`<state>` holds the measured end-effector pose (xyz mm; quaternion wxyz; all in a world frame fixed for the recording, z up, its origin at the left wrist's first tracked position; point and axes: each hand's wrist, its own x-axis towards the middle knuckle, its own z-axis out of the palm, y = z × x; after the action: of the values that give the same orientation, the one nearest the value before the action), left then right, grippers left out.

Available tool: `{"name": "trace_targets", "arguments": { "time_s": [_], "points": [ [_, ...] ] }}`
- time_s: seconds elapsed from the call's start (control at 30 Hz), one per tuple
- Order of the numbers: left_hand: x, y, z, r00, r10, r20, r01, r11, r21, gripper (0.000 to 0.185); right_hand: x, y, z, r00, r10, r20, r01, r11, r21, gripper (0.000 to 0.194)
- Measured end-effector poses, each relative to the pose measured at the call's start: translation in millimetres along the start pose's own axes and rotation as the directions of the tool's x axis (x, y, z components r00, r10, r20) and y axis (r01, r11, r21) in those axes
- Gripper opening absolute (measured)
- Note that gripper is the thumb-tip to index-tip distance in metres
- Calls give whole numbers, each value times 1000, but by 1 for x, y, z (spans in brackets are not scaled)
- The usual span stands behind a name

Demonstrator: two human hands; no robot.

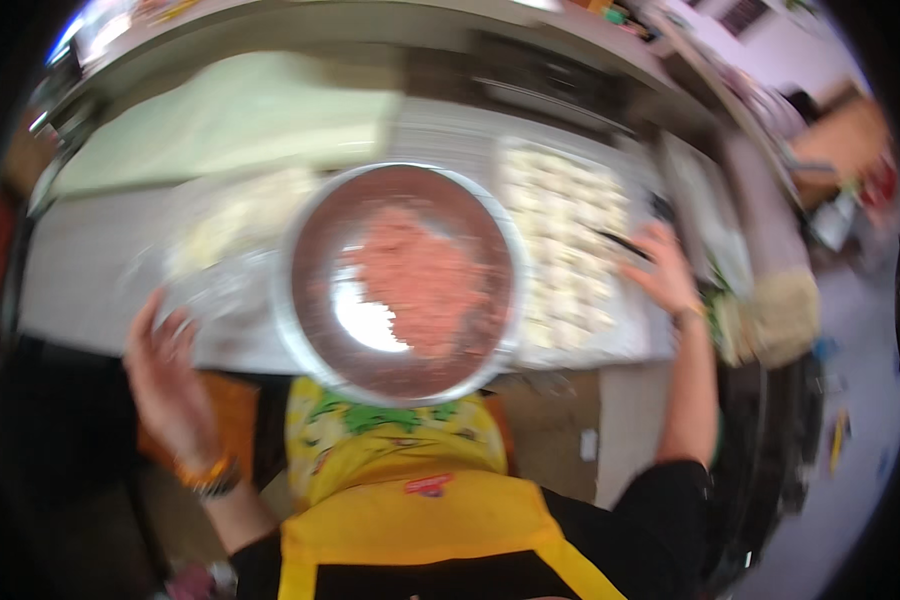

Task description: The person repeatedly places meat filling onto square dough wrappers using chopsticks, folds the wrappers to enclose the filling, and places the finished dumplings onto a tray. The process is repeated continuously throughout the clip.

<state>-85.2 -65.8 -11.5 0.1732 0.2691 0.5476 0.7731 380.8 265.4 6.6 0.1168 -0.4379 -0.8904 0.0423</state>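
A steel mixing bowl [511, 225] stands in front of me, overhanging the table's near edge. Pink minced meat [420, 285] covers part of its bottom. To its left lie pale dough wrappers [225, 221], blurred, with a clear plastic bag [229, 289] about them. My left hand [169, 375] hangs by the bag's near side, fingers apart and holding nothing. On the right, rows of pale filled dumplings [566, 247] rest on a white sheet or tray. Beside their right edge, my right hand [664, 270] grips a thin dark utensil [624, 244], its tip over the dumplings.
A pale green sheet [232, 112] covers the back left. Behind the dumplings sits a dark appliance or box [547, 75]. Green-leaved vegetables [712, 307] and a beige bag [776, 319] are right of my right arm. An orange-brown stool or chair [229, 412] stands below the table.
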Motion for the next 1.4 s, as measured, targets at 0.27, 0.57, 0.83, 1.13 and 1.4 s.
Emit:
{"name": "trace_targets", "arguments": {
  "time_s": [0.27, 0.57, 0.83, 1.13, 1.4],
  "points": [
    [104, -17, -2, 930, 120, 348, -365, 412, 835, 13, -16, -70, -79, 917, 58, -395, 108, 916, 385, 31],
    [122, -57, -9, 931, -156, 329, -333, 4, 943, 18, -36, -165, -68, 880, 138, -455, 262, 657, 707, 45],
    [123, -44, -21, 985, -164, 50, 89, 740, 667, 23, -14, -204, -55, 990, 76, -116, 83, 346, 935, 23],
    [64, -31, -12, 823, -426, 376, 505, 244, -828, 46, 1, -222, -38, 984, 105, 143, -157, 147, 976, 22],
    [15, -2, 20, 857, -341, 387, 510, 449, -734, 49, 7, -257, -35, 976, -88, 200, -137, 467, 874, 13]
  ]
}}
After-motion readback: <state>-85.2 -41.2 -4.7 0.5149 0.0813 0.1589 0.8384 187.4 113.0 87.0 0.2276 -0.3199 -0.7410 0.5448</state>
